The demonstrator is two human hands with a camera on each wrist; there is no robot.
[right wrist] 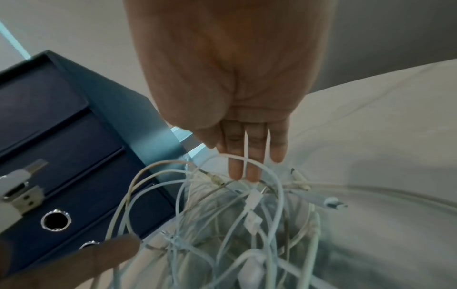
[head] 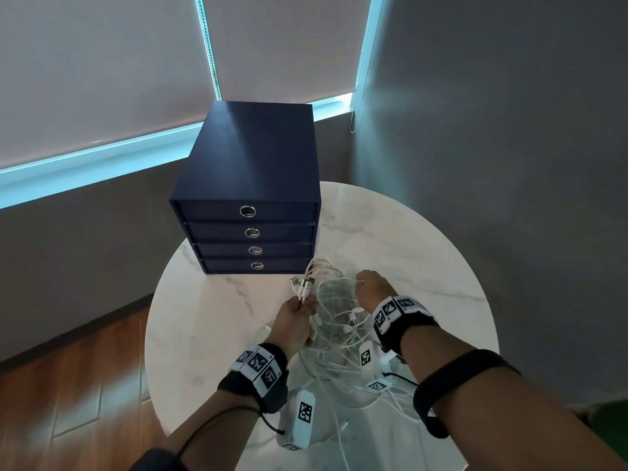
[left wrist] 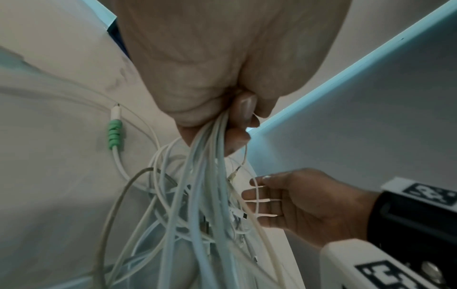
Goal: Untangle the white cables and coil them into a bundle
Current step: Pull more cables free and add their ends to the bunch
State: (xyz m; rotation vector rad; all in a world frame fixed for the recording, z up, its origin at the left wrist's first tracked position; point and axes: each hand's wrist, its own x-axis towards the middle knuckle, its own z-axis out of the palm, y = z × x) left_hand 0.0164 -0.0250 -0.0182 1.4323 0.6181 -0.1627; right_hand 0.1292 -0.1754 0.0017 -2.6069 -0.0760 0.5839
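A tangle of white cables [head: 336,322] hangs and lies between my hands over the round table. My left hand [head: 307,302] grips a bunch of strands, with USB plugs [head: 300,286] sticking up past its fingers. In the left wrist view the left hand [left wrist: 237,121] squeezes the white cables [left wrist: 205,176], and one strand carries a green spiral sleeve [left wrist: 115,135]. My right hand [head: 360,283] reaches down into the tangle. Its straight fingers [right wrist: 235,168] have thin strands threaded between them, above the white cables [right wrist: 247,215]. The USB plugs [right wrist: 22,195] show at the left.
A navy box with several drawers [head: 248,185] stands at the back left of the white marble table [head: 424,253], close to the cables. A clear bowl rim [right wrist: 395,192] curves under the tangle. Wooden floor [head: 68,385] lies beyond the table's left edge.
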